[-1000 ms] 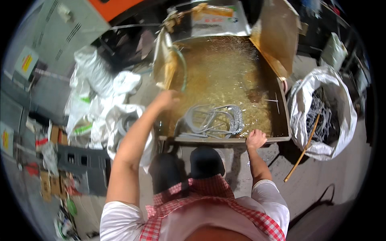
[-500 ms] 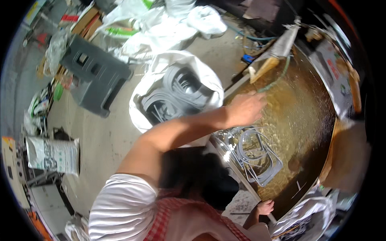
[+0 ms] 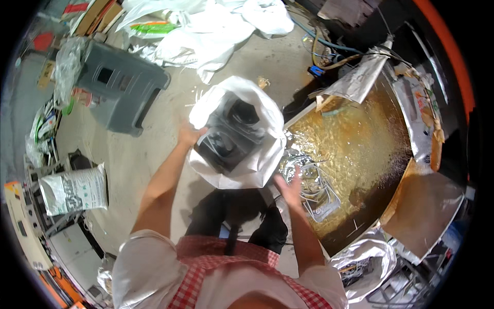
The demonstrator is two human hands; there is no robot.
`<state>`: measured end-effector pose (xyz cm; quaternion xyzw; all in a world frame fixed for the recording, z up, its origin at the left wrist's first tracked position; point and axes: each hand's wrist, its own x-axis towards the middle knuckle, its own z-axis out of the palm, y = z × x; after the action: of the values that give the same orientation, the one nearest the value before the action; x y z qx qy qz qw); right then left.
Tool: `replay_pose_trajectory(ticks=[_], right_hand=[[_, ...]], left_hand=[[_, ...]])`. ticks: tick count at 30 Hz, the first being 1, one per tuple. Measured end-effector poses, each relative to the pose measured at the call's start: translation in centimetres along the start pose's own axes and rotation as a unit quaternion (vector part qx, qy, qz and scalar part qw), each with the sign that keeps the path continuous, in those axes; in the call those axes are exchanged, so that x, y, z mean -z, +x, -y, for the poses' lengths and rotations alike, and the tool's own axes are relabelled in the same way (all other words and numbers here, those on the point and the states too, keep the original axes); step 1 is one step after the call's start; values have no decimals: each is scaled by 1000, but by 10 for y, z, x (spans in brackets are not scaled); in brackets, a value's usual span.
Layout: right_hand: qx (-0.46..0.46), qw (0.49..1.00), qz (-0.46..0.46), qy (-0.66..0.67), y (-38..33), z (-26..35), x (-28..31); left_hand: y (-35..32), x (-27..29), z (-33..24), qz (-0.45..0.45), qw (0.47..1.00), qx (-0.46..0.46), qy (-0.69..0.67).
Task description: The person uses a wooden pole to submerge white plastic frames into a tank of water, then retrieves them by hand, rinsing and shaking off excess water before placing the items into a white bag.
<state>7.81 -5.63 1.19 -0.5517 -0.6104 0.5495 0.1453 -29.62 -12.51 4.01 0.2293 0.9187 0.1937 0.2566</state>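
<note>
A white plastic sack (image 3: 257, 154) with dark grey coils inside stands on the concrete floor in front of me. My left hand (image 3: 191, 135) grips its left rim. My right hand (image 3: 289, 188) is raised, blurred, fingers spread, between the sack and a shallow foil-lined tank (image 3: 391, 206) of brownish liquid on the right. A bundle of pale cable loops (image 3: 316, 188) lies in the liquid just past my right hand. Nothing shows in that hand.
A grey plastic stool (image 3: 121, 87) lies on the floor at upper left, with white bags (image 3: 206, 36) behind it. A printed sack (image 3: 72, 190) lies at left. Another white sack of scraps (image 3: 360, 262) sits at lower right beside the tank.
The view has swung left from the tank to the floor. My left hand left the tank and took the sack's rim. My right hand lifted off the tank's front edge.
</note>
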Motion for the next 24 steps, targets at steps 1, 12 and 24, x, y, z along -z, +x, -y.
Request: replay_pose_trajectory(ticks=[1, 12, 24], right_hand=[[-6, 999, -7, 36, 23, 0, -30], [-116, 959, 0, -259, 15, 115, -57], [-39, 995, 77, -48, -60, 101, 46]], left_hand=[[0, 0, -6, -8, 999, -10, 41], [-16, 37, 31, -106, 986, -81, -101], [-9, 125, 117, 137, 980, -85, 116]])
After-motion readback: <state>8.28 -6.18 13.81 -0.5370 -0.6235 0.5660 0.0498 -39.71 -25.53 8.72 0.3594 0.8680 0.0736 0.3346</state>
